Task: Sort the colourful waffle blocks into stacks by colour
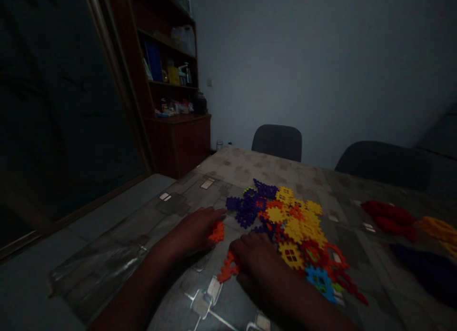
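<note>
Left hand low over the desk; its grip is closed on an orange piece, thumb underside hard to see. Right hand beside the pile, grip curled about a second orange piece, fingertips partly hidden. The two pieces stand apart, near the person's side. Beyond lie purple pieces and yellow pieces; a blue piece sits right of the right hand.
</note>
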`<move>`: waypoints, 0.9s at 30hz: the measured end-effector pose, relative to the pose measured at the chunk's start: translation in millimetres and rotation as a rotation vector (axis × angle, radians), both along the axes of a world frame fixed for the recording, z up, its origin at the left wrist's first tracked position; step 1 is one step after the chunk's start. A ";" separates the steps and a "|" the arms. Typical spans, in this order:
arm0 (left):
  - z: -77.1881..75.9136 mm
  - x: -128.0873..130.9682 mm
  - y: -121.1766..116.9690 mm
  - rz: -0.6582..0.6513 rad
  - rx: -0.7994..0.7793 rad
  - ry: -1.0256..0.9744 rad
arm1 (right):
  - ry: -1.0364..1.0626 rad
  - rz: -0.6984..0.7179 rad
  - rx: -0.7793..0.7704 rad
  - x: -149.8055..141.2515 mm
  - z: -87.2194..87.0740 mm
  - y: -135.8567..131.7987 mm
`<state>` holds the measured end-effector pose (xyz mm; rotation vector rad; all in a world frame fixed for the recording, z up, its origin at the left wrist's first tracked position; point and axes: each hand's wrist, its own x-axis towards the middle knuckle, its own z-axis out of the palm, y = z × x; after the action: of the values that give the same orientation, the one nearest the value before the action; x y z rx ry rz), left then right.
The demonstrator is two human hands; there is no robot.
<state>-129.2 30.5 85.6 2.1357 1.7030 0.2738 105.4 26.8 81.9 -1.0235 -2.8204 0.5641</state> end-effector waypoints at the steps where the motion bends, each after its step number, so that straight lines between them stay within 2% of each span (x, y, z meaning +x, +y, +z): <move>1: -1.9 -0.8 1.0 -0.006 0.004 -0.003 | 0.011 0.000 0.014 -1.6 -4.7 0.8; 5: -6.7 -1.6 2.8 -0.016 0.017 -0.027 | 0.019 -0.003 0.033 -4.0 -13.0 3.2; 11: -5.2 3.7 4.2 -0.044 0.032 -0.068 | 0.072 -0.029 -0.042 4.9 -0.9 -5.8; 14: -5.4 6.3 4.7 -0.049 0.042 -0.090 | 0.137 -0.063 -0.063 17.9 4.9 -16.2; 16: -6.9 7.7 3.8 -0.051 0.047 -0.107 | 0.171 -0.073 -0.045 31.4 2.5 -23.2; 19: -9.5 9.5 1.8 -0.052 0.028 -0.128 | 0.185 -0.056 0.058 58.2 -11.8 -30.9; 23: -6.7 10.3 2.2 -0.027 -0.010 -0.146 | 0.241 0.030 0.291 96.6 -32.1 -36.1; 27: 3.3 8.6 4.2 0.007 -0.062 -0.164 | 0.278 0.055 0.432 127.6 -38.5 -47.4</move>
<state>-120.6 34.6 88.9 2.0051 1.6050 0.3817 233.0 -20.6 43.4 -0.7230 -2.5635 0.0781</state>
